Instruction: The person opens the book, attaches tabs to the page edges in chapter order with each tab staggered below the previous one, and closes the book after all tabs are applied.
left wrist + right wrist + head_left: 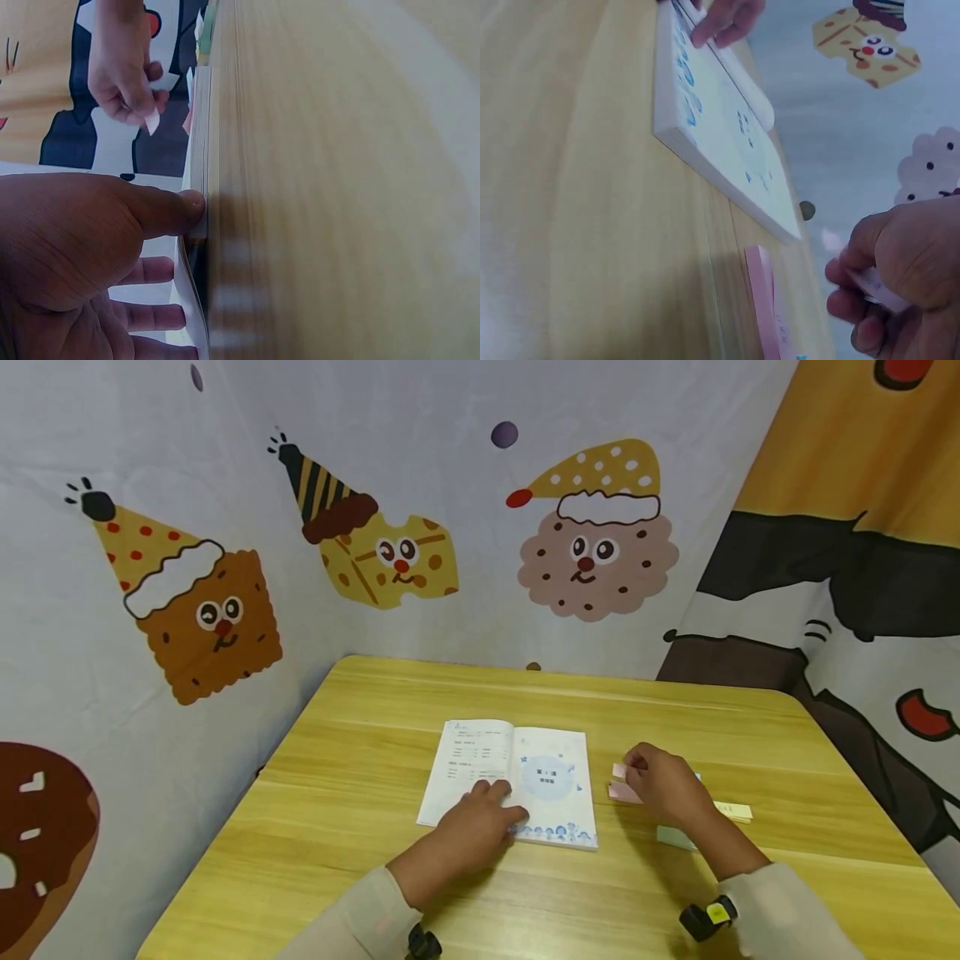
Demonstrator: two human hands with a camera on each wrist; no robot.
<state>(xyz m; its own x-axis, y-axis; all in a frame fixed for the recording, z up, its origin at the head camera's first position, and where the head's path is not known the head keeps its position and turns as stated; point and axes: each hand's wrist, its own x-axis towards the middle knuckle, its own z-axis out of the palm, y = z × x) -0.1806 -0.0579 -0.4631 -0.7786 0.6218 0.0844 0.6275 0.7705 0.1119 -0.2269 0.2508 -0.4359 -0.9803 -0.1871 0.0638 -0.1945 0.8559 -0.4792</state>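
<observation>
An open book (551,785) lies flat on the table, with printed lines on its left page and a pale blue circle on its right page. My left hand (480,827) rests on the book near the fold, fingers spread and pressing the pages; its thumb (169,210) touches the book's edge in the left wrist view. Right of the book, my right hand (667,789) pinches a small pink paper slip (153,121) between thumb and fingers. Below that hand lies a pink sticky-note pad (761,292), partly hidden by the hand in the head view.
A yellow sticky-note pad (735,811) and a green one (677,837) lie by my right wrist. A blue bit of paper (698,777) shows behind the hand. The wooden table (360,735) meets a cartoon-printed cloth (480,635) at its back.
</observation>
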